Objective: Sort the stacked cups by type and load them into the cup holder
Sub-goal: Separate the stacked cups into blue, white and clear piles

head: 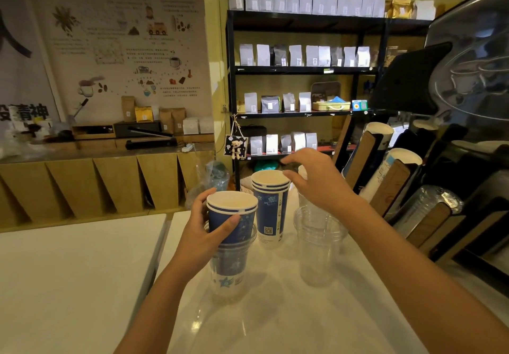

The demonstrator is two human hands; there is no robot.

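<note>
A white counter (275,312) carries three groups of cups: a clear plastic cup (230,271) with blue paper cups nested inside, a taller stack of blue paper cups (271,216) just behind, and stacked clear cups (316,249) to the right.

On the table (82,284), mixed stack (231,243) front-left, paper cup stack (271,210) just behind-right of it, clear cup stack (316,243) further right, cup holder (399,188) along right edge.
</note>
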